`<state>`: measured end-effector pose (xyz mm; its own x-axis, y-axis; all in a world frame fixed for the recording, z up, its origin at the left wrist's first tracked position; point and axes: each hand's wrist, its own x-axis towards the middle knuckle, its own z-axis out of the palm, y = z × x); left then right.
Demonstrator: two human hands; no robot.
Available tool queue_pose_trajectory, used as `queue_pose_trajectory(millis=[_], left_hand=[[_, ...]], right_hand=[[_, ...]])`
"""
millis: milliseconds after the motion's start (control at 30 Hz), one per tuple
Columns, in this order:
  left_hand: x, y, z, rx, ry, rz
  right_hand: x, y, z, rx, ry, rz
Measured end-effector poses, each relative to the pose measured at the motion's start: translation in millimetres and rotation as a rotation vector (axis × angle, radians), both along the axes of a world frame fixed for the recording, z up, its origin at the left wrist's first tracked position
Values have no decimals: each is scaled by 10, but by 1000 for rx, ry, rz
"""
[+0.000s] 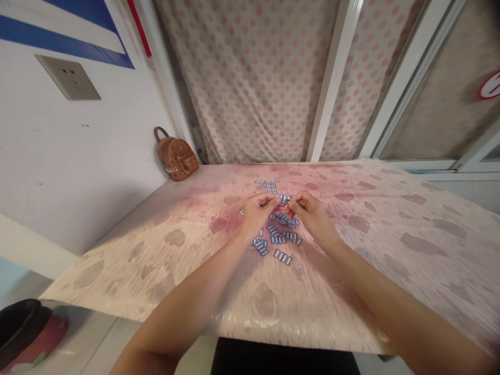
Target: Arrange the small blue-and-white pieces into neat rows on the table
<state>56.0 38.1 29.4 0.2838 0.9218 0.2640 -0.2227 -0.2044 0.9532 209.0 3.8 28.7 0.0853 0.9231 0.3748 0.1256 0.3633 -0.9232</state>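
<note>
At the very bottom there is a black shape (285, 359), and I cannot tell what it is. To the left, a dark bin (37, 341) with a red side stands on the pale floor (97, 338). Then comes the table (351, 317), which has a pink and cream cover with gray leaf shapes on it. Two bare arms (199, 291) reach in over it. Between the arms, one small blue and white strip (283, 257) lies by itself, nearest to the person. Just past it is a messy bunch of more strips (278, 240), some flat side by side and some on top of each other. Over the far part of this bunch, the left hand (258, 209) and the right hand (310, 211) are close together. The fingers of both hands are pinched on one little blue and white piece (283, 199), one hand at each end. Right behind the hands, a few more strips sit in a neat stack of rows (271, 186). Far back on the left, a small brown backpack (179, 159) leans by the white wall (97, 151), which has a socket (68, 78). Behind the table hangs a curtain (258, 78) with pink dots, next to white frames (336, 73).
</note>
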Motion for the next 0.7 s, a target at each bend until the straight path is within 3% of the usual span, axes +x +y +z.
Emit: queue_pose_trajectory(millis=[400,700], left_hand=[[12,-31,-3,-38,-21,5],[29,-37,-4,37,9,41]], right_hand=[[-2,-2,-11,-47,-24,-6],[-6,-4,11,-227,427,133]])
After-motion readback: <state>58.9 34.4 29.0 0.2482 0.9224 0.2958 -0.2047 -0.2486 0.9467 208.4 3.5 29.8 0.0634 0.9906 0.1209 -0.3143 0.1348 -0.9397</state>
